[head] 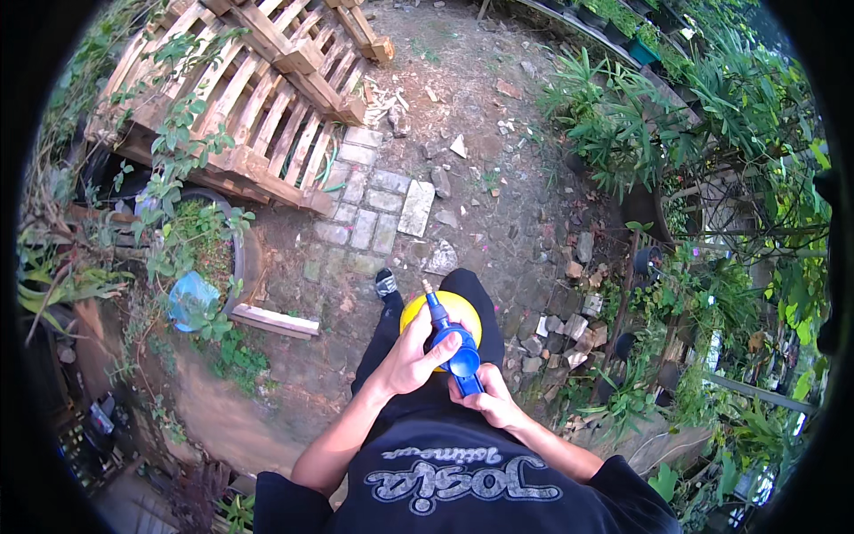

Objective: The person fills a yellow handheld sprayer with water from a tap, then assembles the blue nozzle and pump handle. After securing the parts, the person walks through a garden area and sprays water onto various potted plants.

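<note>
A blue hand-held device with a round cupped body lies in front of my torso. Its dark blue neck ends in a ribbed, brass-coloured hose barb pointing away from me. My left hand wraps the neck and side, thumb on the round body. The near end, a blue handle-like part, is gripped by my right hand. Behind the device and partly hidden by it is a smooth, rounded yellow object, over my dark-trousered legs; its exact kind cannot be told.
Stacked wooden pallets stand at upper left, beside paving bricks. A round planter with a blue plastic bag and a wood offcut are at left. Broken bricks and dense plants line the right.
</note>
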